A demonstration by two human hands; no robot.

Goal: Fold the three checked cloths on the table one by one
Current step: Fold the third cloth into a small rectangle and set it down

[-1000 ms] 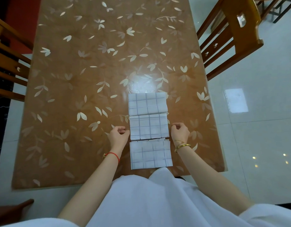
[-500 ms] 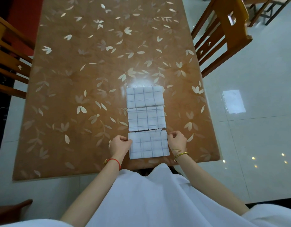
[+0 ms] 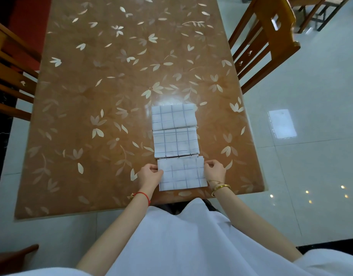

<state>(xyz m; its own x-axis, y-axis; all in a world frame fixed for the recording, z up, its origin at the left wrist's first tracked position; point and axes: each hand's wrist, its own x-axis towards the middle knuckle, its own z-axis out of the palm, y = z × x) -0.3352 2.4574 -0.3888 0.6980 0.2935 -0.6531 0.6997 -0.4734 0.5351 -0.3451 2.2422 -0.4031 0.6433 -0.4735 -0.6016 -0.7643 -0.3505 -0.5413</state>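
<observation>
Three white checked cloths lie folded in a column on the brown leaf-patterned table (image 3: pixel 92 96): the far cloth (image 3: pixel 174 116), the middle cloth (image 3: pixel 176 142) and the near cloth (image 3: pixel 182 173). My left hand (image 3: pixel 149 176) pinches the near cloth's left edge. My right hand (image 3: pixel 215 170) pinches its right edge. The near cloth sits slightly to the right of the other two, close to the table's front edge.
A wooden chair (image 3: pixel 267 38) stands at the table's right side and another chair (image 3: pixel 10 80) at its left. Glossy white floor tiles (image 3: pixel 303 148) lie to the right. My white garment (image 3: pixel 191 242) fills the bottom of the view.
Both hands moved from the sides of the middle cloth down to the near cloth and took hold of its left and right edges. The camera view shifted slightly.
</observation>
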